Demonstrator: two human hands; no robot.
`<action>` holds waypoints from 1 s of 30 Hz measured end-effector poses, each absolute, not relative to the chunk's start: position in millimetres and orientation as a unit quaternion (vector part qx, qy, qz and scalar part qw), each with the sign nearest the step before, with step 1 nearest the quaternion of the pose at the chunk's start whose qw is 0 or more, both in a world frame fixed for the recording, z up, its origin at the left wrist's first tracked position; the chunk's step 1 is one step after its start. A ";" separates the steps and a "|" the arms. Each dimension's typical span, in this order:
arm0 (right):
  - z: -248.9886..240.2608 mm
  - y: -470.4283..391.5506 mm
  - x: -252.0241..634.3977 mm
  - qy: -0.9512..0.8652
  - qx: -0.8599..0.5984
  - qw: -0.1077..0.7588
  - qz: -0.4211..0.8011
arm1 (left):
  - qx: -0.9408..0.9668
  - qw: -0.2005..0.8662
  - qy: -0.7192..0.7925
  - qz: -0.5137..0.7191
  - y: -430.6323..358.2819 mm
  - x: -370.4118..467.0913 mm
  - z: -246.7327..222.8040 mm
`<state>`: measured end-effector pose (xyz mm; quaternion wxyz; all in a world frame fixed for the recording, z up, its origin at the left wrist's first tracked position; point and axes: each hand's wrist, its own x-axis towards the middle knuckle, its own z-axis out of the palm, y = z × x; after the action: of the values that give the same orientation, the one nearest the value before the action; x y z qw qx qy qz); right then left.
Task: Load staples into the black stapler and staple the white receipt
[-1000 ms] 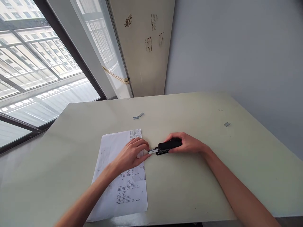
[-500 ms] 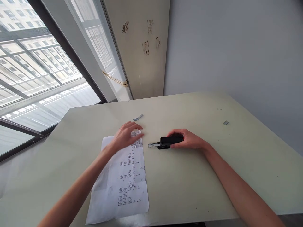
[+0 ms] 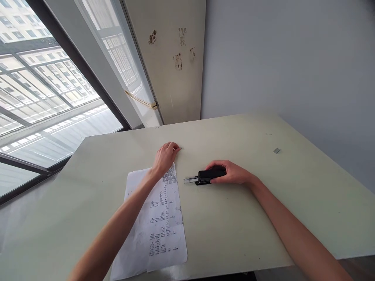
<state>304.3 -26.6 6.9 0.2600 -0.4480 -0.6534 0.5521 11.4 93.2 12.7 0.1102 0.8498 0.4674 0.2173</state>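
Note:
With fingers pinched together, my left hand [image 3: 166,157] is just past the top edge of the printed paper. A small strip of staples [image 3: 181,148] pokes out at its fingertips; the hand hides most of that spot. My right hand [image 3: 230,171] is wrapped around a black stapler [image 3: 209,174] that lies on the table. The stapler's metal staple tray [image 3: 190,180] is pulled out toward the left. Under my left forearm lie printed sheets of paper [image 3: 166,218], left of the stapler, slightly creased.
Another small strip of staples [image 3: 277,150] rests on the right part of the pale table [image 3: 234,222]. A grey wall [image 3: 287,58] borders the table at the right and back. Windows [image 3: 43,89] and a scuffed panel [image 3: 172,89] stand behind and left.
My left hand has moved forward and right from above the paper to the staple strips, and its fingers have closed. My right hand and the stapler have hardly moved.

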 end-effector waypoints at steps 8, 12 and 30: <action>9.4 -25.9 302.9 -0.648 -0.457 0.246 0.558 | 0.884 0.167 0.312 0.304 -3.2 -7.9 24.3; 12.3 -27.0 301.6 -0.646 -0.458 0.249 0.558 | 0.894 0.132 0.268 0.333 -12.4 -9.2 13.4; 12.4 -26.1 302.4 -0.658 -0.466 0.230 0.545 | 0.903 0.121 0.269 0.313 -17.4 -3.9 2.3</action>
<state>302.4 -26.1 12.4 0.2303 -0.4659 -0.6579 0.5450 -3.9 -17.4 2.3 0.1209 0.9027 0.2692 0.3131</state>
